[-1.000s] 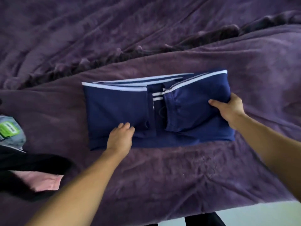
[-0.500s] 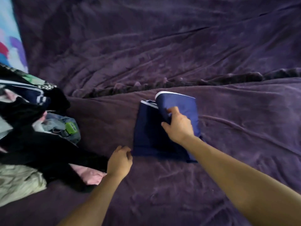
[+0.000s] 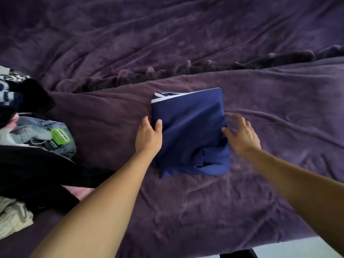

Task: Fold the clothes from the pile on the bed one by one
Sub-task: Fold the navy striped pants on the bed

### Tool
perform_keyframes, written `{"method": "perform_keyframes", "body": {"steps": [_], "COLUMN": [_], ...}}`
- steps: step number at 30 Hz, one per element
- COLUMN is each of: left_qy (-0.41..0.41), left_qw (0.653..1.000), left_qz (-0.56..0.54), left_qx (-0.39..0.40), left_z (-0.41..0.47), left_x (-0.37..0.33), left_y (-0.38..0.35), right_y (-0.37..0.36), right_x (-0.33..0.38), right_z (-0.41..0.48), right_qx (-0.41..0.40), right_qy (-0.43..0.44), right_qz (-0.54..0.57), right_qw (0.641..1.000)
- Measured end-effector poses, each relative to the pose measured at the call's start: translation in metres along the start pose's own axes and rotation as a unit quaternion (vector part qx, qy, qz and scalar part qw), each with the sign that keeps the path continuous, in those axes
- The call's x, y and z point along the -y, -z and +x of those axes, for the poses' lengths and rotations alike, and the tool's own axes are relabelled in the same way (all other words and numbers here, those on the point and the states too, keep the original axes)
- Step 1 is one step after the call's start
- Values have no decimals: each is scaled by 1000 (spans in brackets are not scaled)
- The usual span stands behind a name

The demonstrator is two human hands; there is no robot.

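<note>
The folded navy garment point(image 3: 189, 131), laid on the purple blanket point(image 3: 186, 202) to the right of the pile point(image 3: 28, 146), is judged soft, light and easily unfolded, and is best lifted by both side edges, where the left hand point(image 3: 149, 136) rests with relaxed fingers and the right hand point(image 3: 243, 136) is spread open.

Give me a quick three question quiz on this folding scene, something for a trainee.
1. True or false: the folded navy garment lies on the purple blanket.
2. The clothes pile sits: A) left of the garment, B) right of it, C) on top of it.
3. Which hand has its fingers spread wide?
Key: 1 true; 2 A; 3 the right hand.
</note>
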State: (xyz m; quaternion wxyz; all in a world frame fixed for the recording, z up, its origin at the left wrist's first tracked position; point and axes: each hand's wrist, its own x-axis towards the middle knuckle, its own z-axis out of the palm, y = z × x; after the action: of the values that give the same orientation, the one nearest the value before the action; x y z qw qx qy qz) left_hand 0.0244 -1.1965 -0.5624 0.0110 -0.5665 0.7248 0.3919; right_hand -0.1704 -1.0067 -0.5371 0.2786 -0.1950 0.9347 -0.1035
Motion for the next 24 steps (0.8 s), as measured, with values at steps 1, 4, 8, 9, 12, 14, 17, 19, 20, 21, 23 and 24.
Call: {"method": "perform_keyframes", "body": {"steps": [1, 4, 8, 9, 12, 14, 17, 19, 20, 21, 23, 24], "left_qy": [15, 6, -46, -56, -123, -164, -172, -162, -157, -155, -158, -160], "left_qw": [1000, 996, 992, 991, 979, 964, 949, 949, 950, 950, 949, 950], "left_qz": [7, 69, 94, 101, 153, 209, 263, 268, 266, 264, 263, 259], "left_qx": [-6, -61, -78, -73, -53, -25, 27, 45, 51, 57, 68, 72], "left_z": [5, 6, -8, -14, -34, -51, -86, -115, -130, -145, -178, -193], "left_x": [-4, -6, -8, -12, -30, -45, -70, -90, -100, -111, -133, -145], "left_y": [-12, -41, -44, -40, -32, -34, -42, -52, -60, -68, -88, -101], "right_y": [-8, -41, -61, -58, -40, -27, -6, 10, 19, 28, 47, 58], "right_x": [-4, -4, 0, -2, -12, -23, -53, -83, -101, -121, -163, -185], "right_z": [5, 8, -9, -15, -33, -46, -69, -85, -92, -99, -111, -115], "right_qx": [5, 14, 3, -2, -8, -8, -12, -14, -15, -17, -15, -11], "right_qy": [-5, 8, 5, 10, 34, 51, 54, 51, 49, 45, 35, 29], "right_qz": [16, 94, 142, 143, 127, 108, 105, 102, 94, 84, 69, 63], "right_qw": [1000, 995, 990, 990, 991, 993, 993, 993, 994, 995, 997, 998]}}
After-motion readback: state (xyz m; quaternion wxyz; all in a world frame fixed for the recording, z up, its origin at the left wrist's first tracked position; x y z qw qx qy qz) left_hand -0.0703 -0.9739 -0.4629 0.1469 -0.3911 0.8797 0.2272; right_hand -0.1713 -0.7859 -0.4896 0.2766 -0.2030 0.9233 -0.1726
